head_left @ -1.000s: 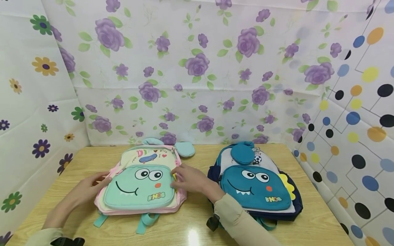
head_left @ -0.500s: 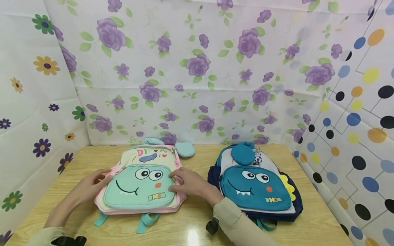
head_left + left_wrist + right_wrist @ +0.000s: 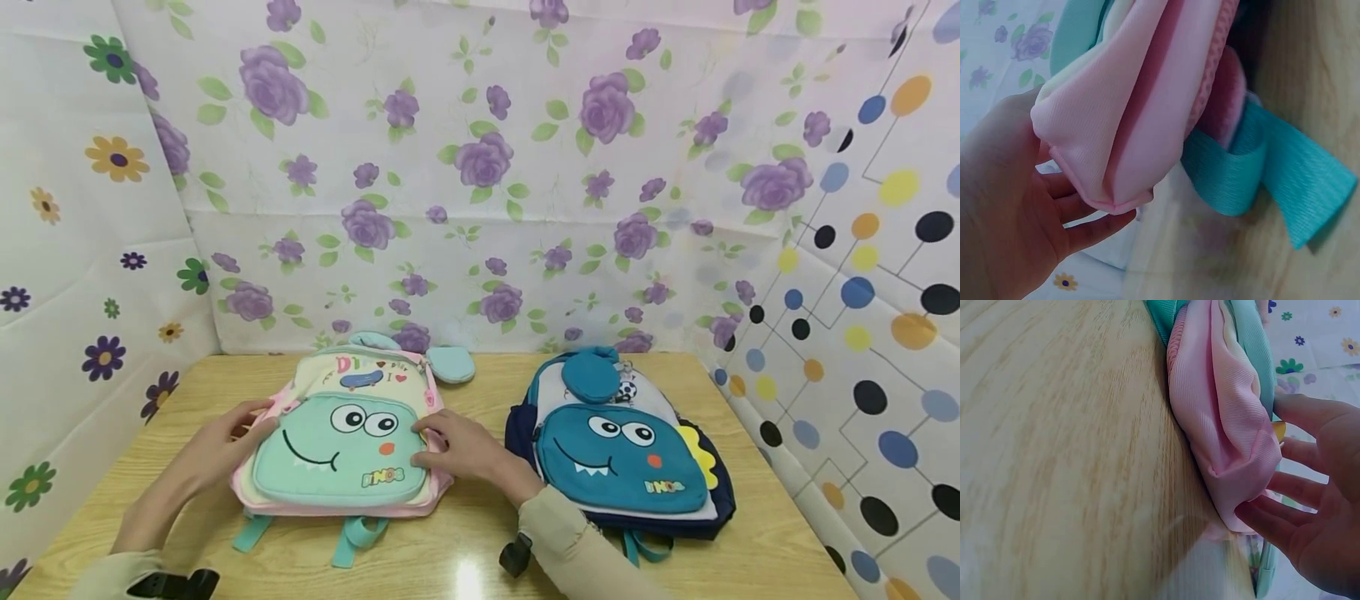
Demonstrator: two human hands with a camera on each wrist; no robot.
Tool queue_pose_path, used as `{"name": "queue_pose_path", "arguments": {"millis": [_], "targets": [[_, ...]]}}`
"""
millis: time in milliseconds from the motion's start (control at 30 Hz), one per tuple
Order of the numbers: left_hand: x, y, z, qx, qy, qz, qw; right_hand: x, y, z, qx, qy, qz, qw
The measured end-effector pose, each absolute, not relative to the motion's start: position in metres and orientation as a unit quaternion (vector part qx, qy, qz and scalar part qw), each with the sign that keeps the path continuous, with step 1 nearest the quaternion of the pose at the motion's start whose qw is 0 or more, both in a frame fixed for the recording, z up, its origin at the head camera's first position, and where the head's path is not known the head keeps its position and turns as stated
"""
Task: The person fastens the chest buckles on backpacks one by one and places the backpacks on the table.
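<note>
A child's backpack (image 3: 337,454) lies front up at the left of the table, in pink and cream with a mint pocket bearing a cartoon face. Its left side is held by my left hand (image 3: 225,446), thumb toward the front and fingers around the pink side. The left wrist view shows that hand's fingers (image 3: 1100,231) by the bag's pink corner. On the opposite side my right hand (image 3: 465,446) holds the pocket's edge. In the right wrist view its fingers (image 3: 1266,522) touch the pink side fabric. Parts of both hands' fingers are hidden in the head view.
A blue and white dinosaur backpack (image 3: 622,467) lies to the right, close to my right forearm. Teal straps (image 3: 352,542) stick out below the pink bag. A light blue round flap (image 3: 452,364) lies at its top right. Patterned cloth (image 3: 480,250) encloses the wooden table (image 3: 420,575).
My right hand has shifted slightly left and its fingers have settled on the pocket edge. The pink backpack's lower edge has risen slightly, and my left hand has moved a little up with it.
</note>
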State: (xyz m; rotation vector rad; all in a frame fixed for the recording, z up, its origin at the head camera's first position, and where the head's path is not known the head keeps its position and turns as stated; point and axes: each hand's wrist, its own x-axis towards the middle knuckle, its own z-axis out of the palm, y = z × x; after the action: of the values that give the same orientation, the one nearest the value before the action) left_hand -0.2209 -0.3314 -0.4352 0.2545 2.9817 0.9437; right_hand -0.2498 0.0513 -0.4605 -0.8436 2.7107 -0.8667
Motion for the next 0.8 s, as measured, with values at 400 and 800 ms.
{"name": "queue_pose_path", "arguments": {"millis": [400, 800], "targets": [[-0.218, -0.321, -0.412, 0.078, 0.953, 0.292, -0.023, -0.250, 0.052, -0.466, -0.291, 0.900, -0.316, 0.076], [-0.214, -0.315, -0.387, 0.079, 0.952, 0.294, -0.037, -0.248, 0.049, -0.466, -0.294, 0.894, -0.329, 0.080]]}}
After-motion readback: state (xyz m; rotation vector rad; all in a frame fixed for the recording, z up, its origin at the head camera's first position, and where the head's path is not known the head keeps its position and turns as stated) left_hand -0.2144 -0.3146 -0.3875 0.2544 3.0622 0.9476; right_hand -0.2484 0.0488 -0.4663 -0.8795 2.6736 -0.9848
